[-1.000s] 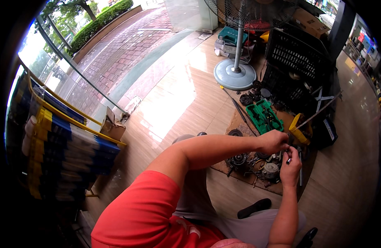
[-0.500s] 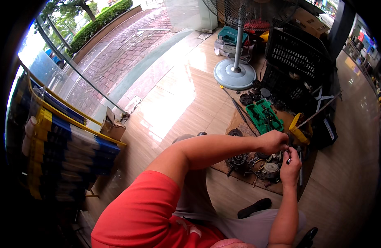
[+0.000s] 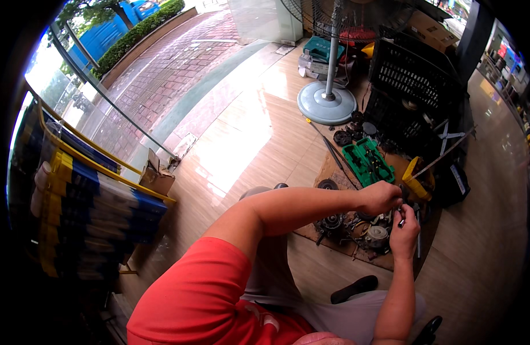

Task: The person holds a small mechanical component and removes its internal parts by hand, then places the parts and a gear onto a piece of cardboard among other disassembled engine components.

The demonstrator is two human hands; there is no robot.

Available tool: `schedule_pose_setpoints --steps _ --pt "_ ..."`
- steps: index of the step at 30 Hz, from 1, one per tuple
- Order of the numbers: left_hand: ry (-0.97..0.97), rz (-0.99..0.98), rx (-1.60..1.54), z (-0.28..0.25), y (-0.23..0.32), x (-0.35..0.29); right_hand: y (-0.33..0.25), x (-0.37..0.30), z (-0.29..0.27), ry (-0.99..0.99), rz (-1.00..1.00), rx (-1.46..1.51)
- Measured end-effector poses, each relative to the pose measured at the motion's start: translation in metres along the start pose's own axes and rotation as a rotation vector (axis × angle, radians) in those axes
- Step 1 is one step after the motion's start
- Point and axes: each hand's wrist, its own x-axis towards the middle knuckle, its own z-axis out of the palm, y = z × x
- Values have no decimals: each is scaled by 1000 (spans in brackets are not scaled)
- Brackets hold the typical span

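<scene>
Over the machine parts on the cardboard, my two hands meet almost fingertip to fingertip. My left hand (image 3: 382,197) is closed, its fingers pinched together; what they hold is hidden. Just nearer to me, my right hand (image 3: 406,234) is closed around a small metal piece (image 3: 401,223) with a dark round end, perhaps a socket, though too small to name surely. Below the hands lies a round-topped metal engine part (image 3: 377,233). To the left sits a dark wheel-like part (image 3: 332,221). An open green tool case (image 3: 368,163) lies just beyond my left hand.
A yellow container (image 3: 417,179) and black crates (image 3: 411,75) stand to the right. The fan's round base (image 3: 327,103) is farther off, with a long dark rod (image 3: 335,154) nearer. Stacked blue and yellow boxes (image 3: 98,213) fill a rack at left. The cardboard (image 3: 339,244) covers the floor.
My hands keep almost the same place, with only a slight shift of the right fingers. Outside, a blue vehicle has come into sight behind the hedge.
</scene>
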Motion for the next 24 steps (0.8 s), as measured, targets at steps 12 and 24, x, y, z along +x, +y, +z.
schedule_pose_setpoints --steps 12,24 --pt "1 10 -10 1 -2 0 0 0 0 -3 -24 12" --pt "0 -11 -18 -1 -4 1 -2 1 3 18 32 7"
